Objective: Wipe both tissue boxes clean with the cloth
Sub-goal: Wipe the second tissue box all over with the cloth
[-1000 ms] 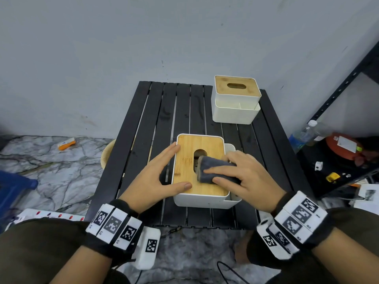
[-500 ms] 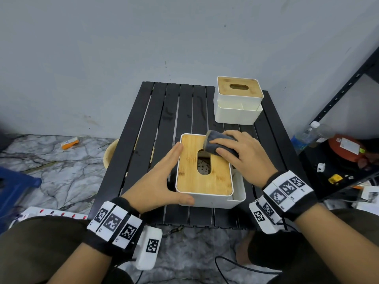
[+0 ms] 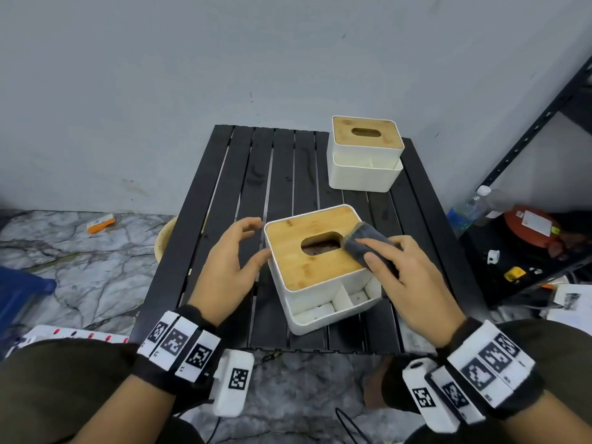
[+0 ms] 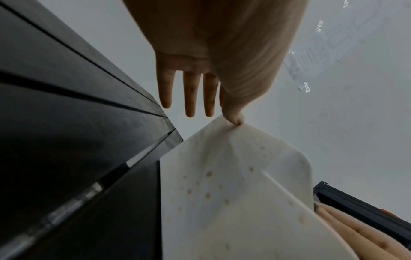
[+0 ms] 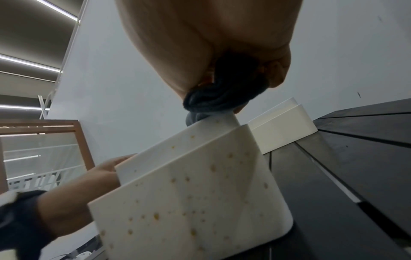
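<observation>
The near tissue box (image 3: 320, 296), white with a bamboo lid, sits skewed on the black slatted table (image 3: 282, 187); brown spots dot its walls (image 5: 200, 202). My right hand (image 3: 371, 254) grips a bunched grey cloth (image 3: 360, 241) and holds it on the lid's right edge beside the slot. In the right wrist view the cloth (image 5: 222, 100) is bunched in my palm. My left hand (image 3: 256, 241) is at the box's left side, fingers straight (image 4: 190, 95), only the thumb tip touching the box's wall (image 4: 222, 193). The second tissue box (image 3: 365, 155) stands at the far right corner.
A grey wall rises just behind the table. A black shelf (image 3: 519, 149) at the right holds a plastic bottle (image 3: 471, 206) and a red round item (image 3: 531, 225). A beige bowl (image 3: 163, 238) sits under the table's left edge, and a power strip (image 3: 70, 334) lies on the floor.
The near box has turned clockwise, so its open compartments now face front right. My right hand slid the cloth to the lid's right edge. My left hand loosened to a thumb touch.
</observation>
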